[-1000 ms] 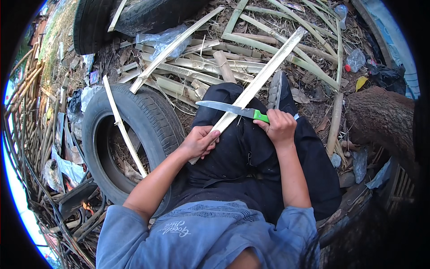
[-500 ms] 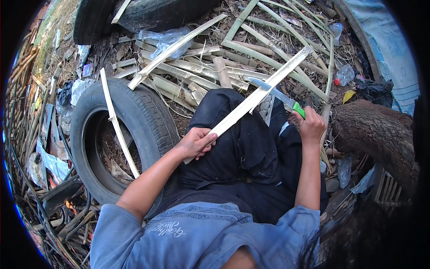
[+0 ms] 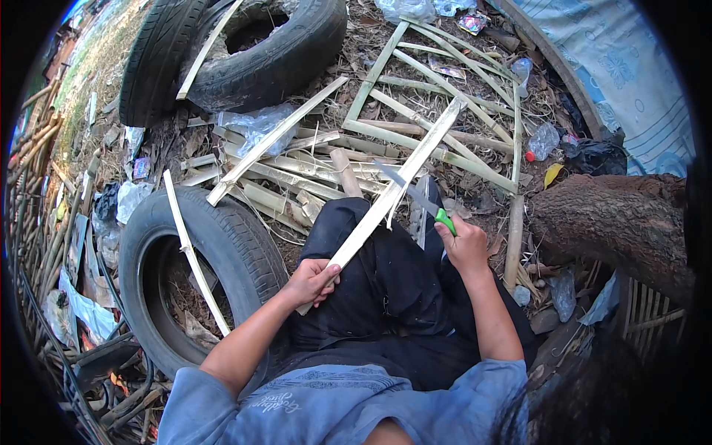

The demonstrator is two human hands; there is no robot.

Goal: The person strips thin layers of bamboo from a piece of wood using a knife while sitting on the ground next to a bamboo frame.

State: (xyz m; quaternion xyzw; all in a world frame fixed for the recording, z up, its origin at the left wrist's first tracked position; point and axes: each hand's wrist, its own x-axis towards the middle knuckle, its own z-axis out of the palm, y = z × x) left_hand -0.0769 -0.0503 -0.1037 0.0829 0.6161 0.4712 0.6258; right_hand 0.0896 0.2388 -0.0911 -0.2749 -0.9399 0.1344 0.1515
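Note:
My left hand (image 3: 313, 283) is closed round the lower end of a pale split bamboo strip (image 3: 374, 217), which slants up and away to the right across my dark trousers. A thin peeled sliver hangs from the strip's right edge, near its middle. In my right hand (image 3: 465, 245) is a knife (image 3: 421, 197) with a green handle. Its blade lies across the strip at about the middle, and motion smears the blade's tip. Whether the edge bites into the bamboo I cannot tell.
A tyre (image 3: 245, 245) stands at my left, a thin bamboo strip (image 3: 191, 256) leaning across it. Ahead lie split bamboo pieces (image 3: 297, 189) and a bamboo frame (image 3: 445, 153). Further off is another tyre (image 3: 282, 70). A thick tree trunk (image 3: 615, 222) is at the right.
The view has shifted so the far ground shows more. My right hand with the knife has come closer to the strip and to my left hand. My left hand keeps its hold.

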